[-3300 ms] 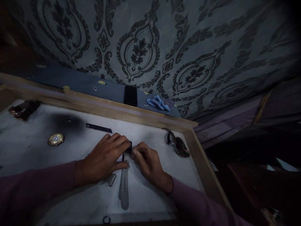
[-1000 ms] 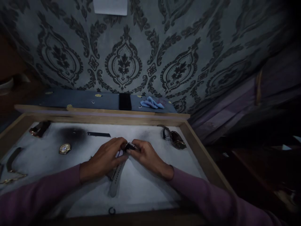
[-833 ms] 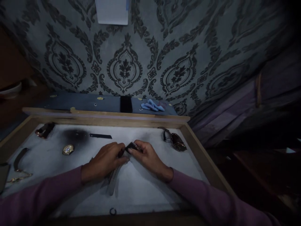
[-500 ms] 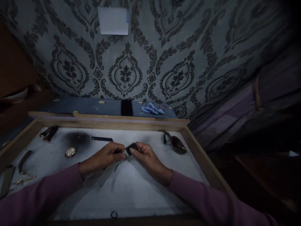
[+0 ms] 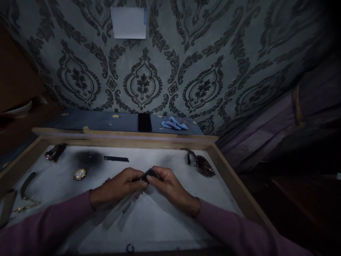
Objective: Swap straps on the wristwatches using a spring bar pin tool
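Seen in dim light from above, a wood-framed bench [image 5: 229,177] lined in pale grey felt. At far left, a dark strap [image 5: 26,179] and a thin gold-coloured chain [image 5: 25,207]; farther back, a brown watch [image 5: 54,152] near the rear rail. Then a round gold-rimmed watch face [image 5: 80,174] beside a sooty smudge, and a flat dark strip [image 5: 116,159] lying just behind the hands. At centre, left hand [image 5: 119,185] curled, fingertips pinched on the near edge of a small dark watch case [image 5: 149,174] raised just off the felt; a long pale-grey band [image 5: 119,208], punched with a row of small holes, trailing from the case down and leftward under that hand. Right hand [image 5: 167,185] closed on the case's other side, thumb and forefinger gripping it; both grips tight, no gap visible. Case black, rounded, faintly glossy. At right, a brown-strapped wristwatch [image 5: 201,164] resting on its side, well apart from the hands. Behind the frame, a black phone [image 5: 144,122] and a crumpled blue cloth [image 5: 174,123] on a dark ledge.
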A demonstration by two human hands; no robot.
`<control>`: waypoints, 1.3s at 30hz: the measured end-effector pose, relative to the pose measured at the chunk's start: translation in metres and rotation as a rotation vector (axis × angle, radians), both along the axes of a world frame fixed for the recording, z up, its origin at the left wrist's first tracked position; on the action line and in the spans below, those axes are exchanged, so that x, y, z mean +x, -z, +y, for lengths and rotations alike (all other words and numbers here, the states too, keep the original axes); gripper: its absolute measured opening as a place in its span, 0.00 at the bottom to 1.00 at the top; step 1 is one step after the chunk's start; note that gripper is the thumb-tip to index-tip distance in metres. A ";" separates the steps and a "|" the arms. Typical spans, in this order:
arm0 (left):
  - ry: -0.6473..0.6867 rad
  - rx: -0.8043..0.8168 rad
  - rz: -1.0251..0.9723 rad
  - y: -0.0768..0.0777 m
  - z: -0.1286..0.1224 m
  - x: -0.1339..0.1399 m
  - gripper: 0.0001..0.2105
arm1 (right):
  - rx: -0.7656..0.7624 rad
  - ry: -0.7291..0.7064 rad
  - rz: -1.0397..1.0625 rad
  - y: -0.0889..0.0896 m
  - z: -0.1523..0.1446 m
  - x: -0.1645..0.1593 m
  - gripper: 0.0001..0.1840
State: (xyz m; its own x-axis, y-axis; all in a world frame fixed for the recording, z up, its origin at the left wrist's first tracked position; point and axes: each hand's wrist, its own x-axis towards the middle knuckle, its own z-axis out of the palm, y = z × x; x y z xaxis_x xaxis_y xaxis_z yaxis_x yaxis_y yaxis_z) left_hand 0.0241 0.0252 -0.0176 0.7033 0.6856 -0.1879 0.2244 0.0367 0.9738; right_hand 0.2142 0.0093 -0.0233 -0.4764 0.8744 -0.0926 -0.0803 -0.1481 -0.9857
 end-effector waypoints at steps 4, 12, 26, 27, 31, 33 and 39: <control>0.011 -0.088 -0.024 0.001 -0.004 0.001 0.14 | -0.235 -0.001 0.124 0.002 0.003 0.000 0.20; 0.011 -0.065 -0.001 -0.017 0.005 -0.005 0.15 | -0.284 -0.014 0.101 -0.002 0.006 0.004 0.21; 0.060 0.402 0.593 -0.033 0.001 -0.070 0.07 | 0.327 -0.079 -0.709 0.000 0.013 0.012 0.19; 0.054 0.456 0.616 -0.030 -0.002 -0.070 0.06 | 0.333 -0.060 -0.744 -0.001 0.012 0.012 0.18; 0.057 0.566 0.615 -0.030 -0.014 -0.065 0.09 | 0.330 0.014 -0.803 -0.001 0.010 0.009 0.07; 0.088 0.576 0.607 -0.034 -0.018 -0.062 0.09 | 0.333 0.027 -0.810 0.001 0.010 0.010 0.04; -0.015 0.555 0.516 -0.046 -0.014 -0.076 0.09 | 0.427 0.055 -0.906 0.001 0.014 0.016 0.12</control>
